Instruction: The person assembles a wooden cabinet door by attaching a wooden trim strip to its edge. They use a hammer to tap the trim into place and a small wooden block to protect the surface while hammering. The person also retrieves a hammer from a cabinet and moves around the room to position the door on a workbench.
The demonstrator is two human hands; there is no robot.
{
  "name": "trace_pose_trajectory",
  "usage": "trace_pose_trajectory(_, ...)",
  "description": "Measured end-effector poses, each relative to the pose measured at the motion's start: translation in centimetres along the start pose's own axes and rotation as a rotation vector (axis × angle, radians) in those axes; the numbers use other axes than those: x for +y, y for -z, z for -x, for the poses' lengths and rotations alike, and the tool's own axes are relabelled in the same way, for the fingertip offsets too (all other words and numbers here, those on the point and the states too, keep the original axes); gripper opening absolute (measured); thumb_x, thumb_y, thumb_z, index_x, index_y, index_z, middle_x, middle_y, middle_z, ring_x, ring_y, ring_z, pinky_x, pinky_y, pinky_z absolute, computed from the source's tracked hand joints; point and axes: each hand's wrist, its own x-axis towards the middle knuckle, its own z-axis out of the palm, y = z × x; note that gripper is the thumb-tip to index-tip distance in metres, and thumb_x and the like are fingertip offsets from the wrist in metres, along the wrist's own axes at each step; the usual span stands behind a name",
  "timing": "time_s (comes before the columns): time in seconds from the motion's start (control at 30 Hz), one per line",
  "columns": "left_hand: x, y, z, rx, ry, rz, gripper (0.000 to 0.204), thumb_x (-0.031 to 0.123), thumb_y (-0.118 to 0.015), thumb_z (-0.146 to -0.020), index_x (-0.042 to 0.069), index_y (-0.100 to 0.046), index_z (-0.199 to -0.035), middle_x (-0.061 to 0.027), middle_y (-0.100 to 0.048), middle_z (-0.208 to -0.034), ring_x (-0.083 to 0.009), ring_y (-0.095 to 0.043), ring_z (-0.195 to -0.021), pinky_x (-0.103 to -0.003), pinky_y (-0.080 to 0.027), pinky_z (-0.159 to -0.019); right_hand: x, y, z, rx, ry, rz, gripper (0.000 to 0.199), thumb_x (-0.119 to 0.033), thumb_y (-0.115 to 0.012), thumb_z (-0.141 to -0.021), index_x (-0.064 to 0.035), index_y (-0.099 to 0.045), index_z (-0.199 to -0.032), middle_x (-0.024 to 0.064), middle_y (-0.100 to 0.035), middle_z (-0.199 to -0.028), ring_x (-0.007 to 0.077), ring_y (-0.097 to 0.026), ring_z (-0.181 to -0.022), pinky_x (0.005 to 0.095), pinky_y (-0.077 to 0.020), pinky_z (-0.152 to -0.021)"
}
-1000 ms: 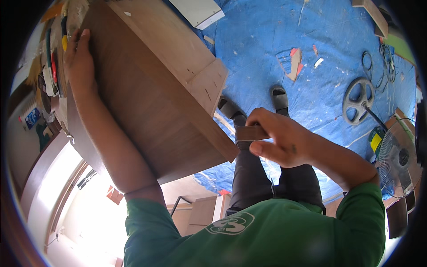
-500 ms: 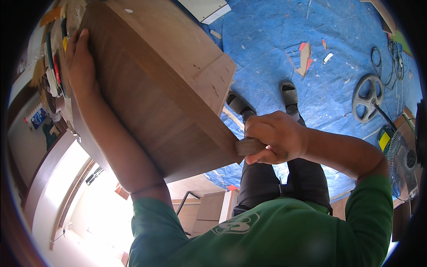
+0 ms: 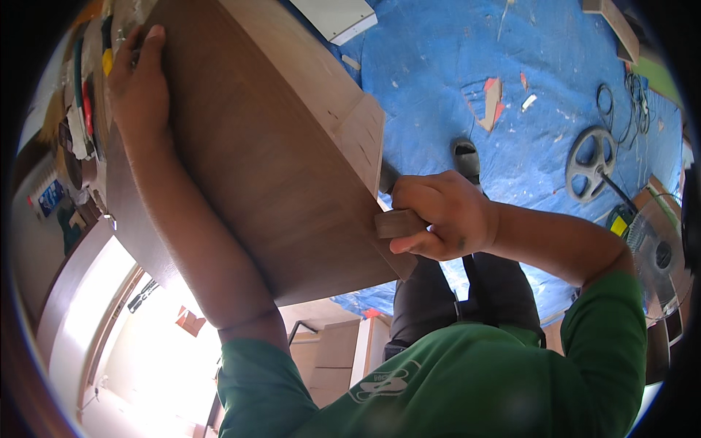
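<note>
A large brown wood-grain panel (image 3: pixel 255 168) fills the left and middle, set on top of a paler wooden box-like body. My left hand (image 3: pixel 142 87) lies at the panel's far left edge, thumb on its face and fingers hooked over the side. The left forearm stretches across the panel. My right hand (image 3: pixel 445 215) is closed round a small brown rectangular block (image 3: pixel 398 224), thumb below and fingers curled above. That block is at the panel's near right edge, close to its corner; whether it touches the edge I cannot tell.
Blue sheeting (image 3: pixel 423 66) covers the floor, with scraps of torn card (image 3: pixel 491 102) on it. To the right are a grey spoked wheel-shaped base (image 3: pixel 591 164), cables and a fan (image 3: pixel 661 255). Brushes and hand tools (image 3: pixel 84 102) lie beyond the panel at left.
My right hand has moved the block slightly left and up, so it now overlaps the panel's edge in view. The left hand still holds the far edge. The view has shifted a little.
</note>
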Motion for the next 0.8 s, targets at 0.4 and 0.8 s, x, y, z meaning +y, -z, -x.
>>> trace_pose_trajectory(0.4, -1.8, -0.4, -0.5, 0.058, -0.078, -0.111, 0.064, 0.061, -0.062, -0.089, 0.022, -0.064, -0.14, -0.017, -0.058, -0.143, -0.0354, -0.05, -0.137, -0.05, -0.031, -0.118, -0.2, -0.3, 0.1, 0.022, -0.005, -0.033, 0.05, -0.052, -0.07, -0.093, -0.0045, -0.057, -0.091, 0.0109, -0.055, -0.074, 0.0352, -0.058, -0.06, 0.0428, -0.0447, -0.052)
trace_pose_trajectory(0.8, -0.6, -0.6, 0.5, 0.078, -0.045, -0.158, 0.062, 0.057, -0.06, -0.092, 0.02, -0.062, -0.142, -0.0166, -0.056, -0.143, -0.0341, -0.043, -0.142, -0.051, -0.022, -0.122, 0.0, 2.3, -9.9, 0.114, 0.022, 0.019, 0.038, -0.035, -0.069, -0.099, -0.0039, -0.051, -0.089, 0.0142, -0.05, -0.064, 0.0336, -0.053, -0.054, 0.0392, -0.0413, -0.051)
